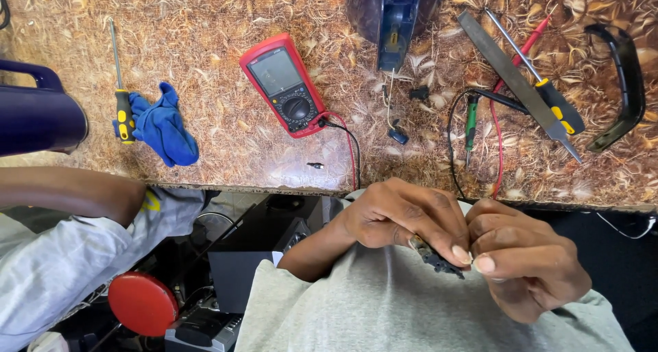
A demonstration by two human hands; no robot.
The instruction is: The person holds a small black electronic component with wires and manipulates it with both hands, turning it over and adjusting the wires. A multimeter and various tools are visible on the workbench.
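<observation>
Holding a small dark part (436, 257) between both hands, I have it low in front of my chest, below the bench (205, 64) edge. My left hand (404, 218) pinches its upper-left end with fingertips closed narrow; my right hand (528, 263) grips the lower-right end, thumb pressed near it. Its long axis runs diagonally, upper left to lower right. It looks black, lumpy, mostly hidden by fingers. On the bench a red meter (284, 85) lies well apart, a metal file (517, 85) farther right, a blue cloth (163, 126) left.
</observation>
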